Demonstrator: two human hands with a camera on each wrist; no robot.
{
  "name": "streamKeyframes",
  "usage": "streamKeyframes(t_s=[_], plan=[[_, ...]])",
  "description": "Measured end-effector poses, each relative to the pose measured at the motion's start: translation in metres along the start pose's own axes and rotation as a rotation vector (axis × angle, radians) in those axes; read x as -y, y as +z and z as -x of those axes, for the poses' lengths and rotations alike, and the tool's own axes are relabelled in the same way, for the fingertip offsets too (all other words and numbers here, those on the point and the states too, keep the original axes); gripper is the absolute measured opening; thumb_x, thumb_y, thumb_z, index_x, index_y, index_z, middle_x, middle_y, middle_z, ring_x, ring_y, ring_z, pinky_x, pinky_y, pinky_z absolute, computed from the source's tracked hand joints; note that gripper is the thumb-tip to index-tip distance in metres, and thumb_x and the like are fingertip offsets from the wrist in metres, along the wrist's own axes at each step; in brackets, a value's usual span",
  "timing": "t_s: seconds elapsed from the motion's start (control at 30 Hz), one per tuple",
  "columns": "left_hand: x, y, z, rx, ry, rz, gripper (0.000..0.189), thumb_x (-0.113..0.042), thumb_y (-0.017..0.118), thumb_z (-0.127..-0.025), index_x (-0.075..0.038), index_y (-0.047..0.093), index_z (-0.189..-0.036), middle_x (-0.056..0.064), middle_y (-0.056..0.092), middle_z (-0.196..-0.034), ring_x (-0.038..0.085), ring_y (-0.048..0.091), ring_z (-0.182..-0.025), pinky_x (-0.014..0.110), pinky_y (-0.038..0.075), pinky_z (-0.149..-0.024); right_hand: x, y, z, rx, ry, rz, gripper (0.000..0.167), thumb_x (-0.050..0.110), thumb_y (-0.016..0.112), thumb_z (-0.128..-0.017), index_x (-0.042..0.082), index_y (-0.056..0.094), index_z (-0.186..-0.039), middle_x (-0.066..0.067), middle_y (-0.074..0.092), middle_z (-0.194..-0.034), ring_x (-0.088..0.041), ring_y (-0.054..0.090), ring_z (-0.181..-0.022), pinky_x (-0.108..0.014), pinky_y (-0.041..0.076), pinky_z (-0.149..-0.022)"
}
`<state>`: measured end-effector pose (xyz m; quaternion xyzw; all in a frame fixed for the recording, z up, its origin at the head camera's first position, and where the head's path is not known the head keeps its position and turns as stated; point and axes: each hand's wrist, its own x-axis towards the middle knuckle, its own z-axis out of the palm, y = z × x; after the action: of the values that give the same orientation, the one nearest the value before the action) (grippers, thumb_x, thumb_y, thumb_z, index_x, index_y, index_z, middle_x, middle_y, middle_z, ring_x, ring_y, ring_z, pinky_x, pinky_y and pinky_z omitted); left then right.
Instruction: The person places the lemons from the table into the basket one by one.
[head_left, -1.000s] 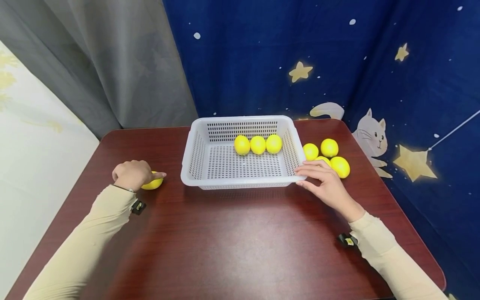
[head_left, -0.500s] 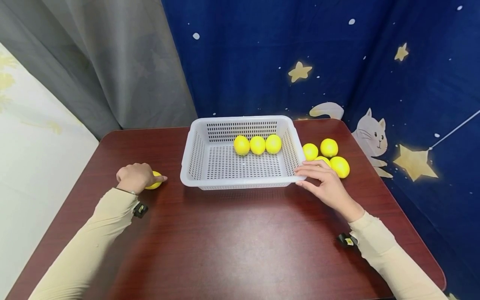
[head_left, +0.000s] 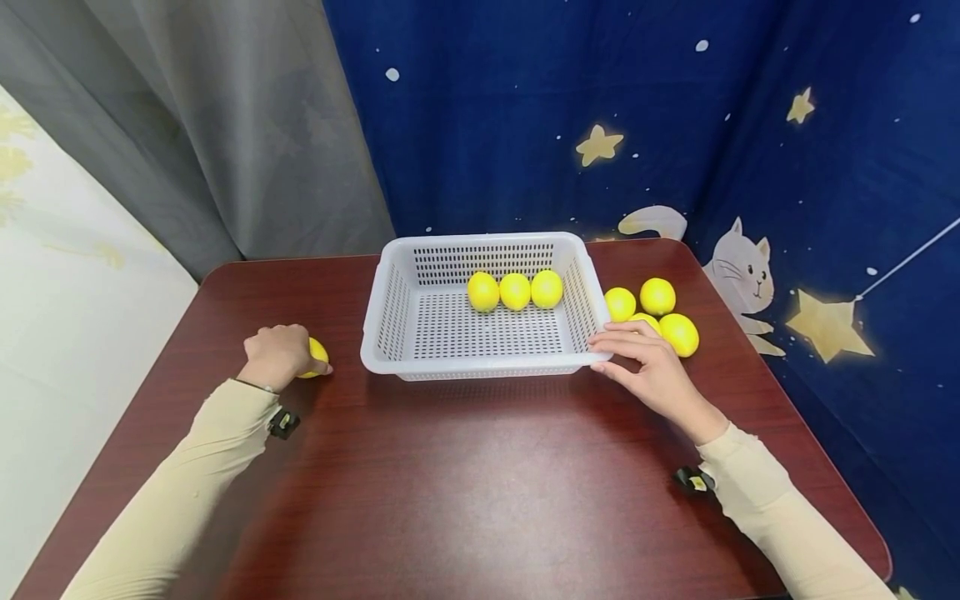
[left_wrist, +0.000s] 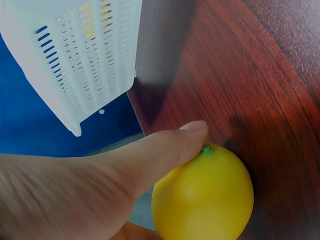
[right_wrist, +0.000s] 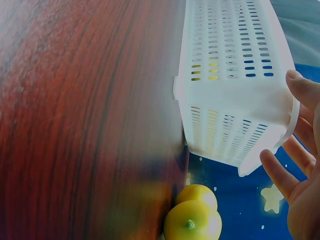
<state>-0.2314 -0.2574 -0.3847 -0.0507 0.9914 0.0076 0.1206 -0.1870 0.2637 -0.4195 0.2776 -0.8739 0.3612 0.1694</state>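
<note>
At the table's left side my left hand holds a yellow lemon low against the tabletop. Seen from the left wrist, the thumb lies along the lemon beside its green stem end, and most of the other fingers are hidden. A white perforated plastic basket stands at the middle back with three lemons in a row inside. My right hand rests at the basket's front right corner. In the right wrist view its loosely spread fingers and thumb are at the rim.
Several more lemons sit on the dark red wooden table just right of the basket, one partly behind my right hand. A blue star-patterned curtain and a grey curtain hang behind the table's back edge.
My left hand has shifted a little to the right, toward the basket, and the lemon with it. The right hand and the basket stay where they were.
</note>
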Motion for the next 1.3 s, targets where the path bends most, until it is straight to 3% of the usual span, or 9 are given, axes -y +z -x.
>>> streamKeyframes(t_s=[0.13, 0.37, 0.63, 1.1, 1.3], plan=[[-0.0008, 0.0012, -0.0007, -0.016, 0.024, 0.009, 0.055, -0.038, 0.083, -0.069, 0.004, 0.06, -0.095, 0.02, 0.059, -0.083, 0.04, 0.049, -0.089, 0.048, 0.044, -0.068, 0.0005, -0.0003, -0.0003, 0.001, 0.001, 0.0, 0.04, 0.012, 0.086, -0.073, 0.013, 0.076, -0.112, -0.001, 0.075, -0.114, -0.017, 0.054, -0.12, -0.01, 0.033, -0.102], [-0.0041, 0.0022, -0.0012, -0.035, 0.053, 0.015, 0.072, -0.032, 0.086, -0.066, 0.013, 0.052, -0.11, 0.029, 0.058, -0.097, 0.044, 0.047, -0.095, 0.051, 0.048, -0.068, -0.0001, -0.0004, 0.0, 0.002, -0.002, 0.007, 0.04, 0.012, 0.086, -0.073, 0.013, 0.076, -0.112, -0.001, 0.075, -0.114, -0.017, 0.054, -0.12, -0.009, 0.033, -0.102], [-0.0029, 0.0023, -0.0012, -0.006, 0.068, 0.044, 0.082, -0.03, 0.086, -0.067, 0.011, 0.046, -0.126, 0.03, 0.06, -0.1, 0.046, 0.05, -0.095, 0.051, 0.047, -0.067, -0.0007, 0.0, -0.0001, 0.003, -0.003, 0.007, 0.041, 0.013, 0.087, -0.073, 0.015, 0.075, -0.113, 0.001, 0.075, -0.115, -0.016, 0.054, -0.12, -0.009, 0.033, -0.101], [-0.0022, 0.0067, -0.0026, -0.061, 0.058, 0.054, 0.066, -0.034, 0.084, -0.069, 0.01, 0.053, -0.107, 0.025, 0.06, -0.091, 0.041, 0.05, -0.089, 0.047, 0.047, -0.064, -0.0005, 0.0, 0.0003, 0.002, 0.003, -0.006, 0.041, 0.013, 0.086, -0.073, 0.013, 0.075, -0.113, -0.001, 0.075, -0.115, -0.017, 0.054, -0.12, -0.009, 0.034, -0.101], [-0.0011, 0.0036, -0.0047, -0.131, 0.08, 0.061, 0.062, -0.038, 0.079, -0.072, 0.009, 0.054, -0.103, 0.024, 0.059, -0.086, 0.041, 0.05, -0.086, 0.046, 0.046, -0.06, 0.0, 0.0, 0.0002, 0.0, 0.003, -0.004, 0.041, 0.013, 0.087, -0.073, 0.012, 0.075, -0.112, 0.0, 0.075, -0.115, -0.016, 0.053, -0.12, -0.009, 0.034, -0.101]])
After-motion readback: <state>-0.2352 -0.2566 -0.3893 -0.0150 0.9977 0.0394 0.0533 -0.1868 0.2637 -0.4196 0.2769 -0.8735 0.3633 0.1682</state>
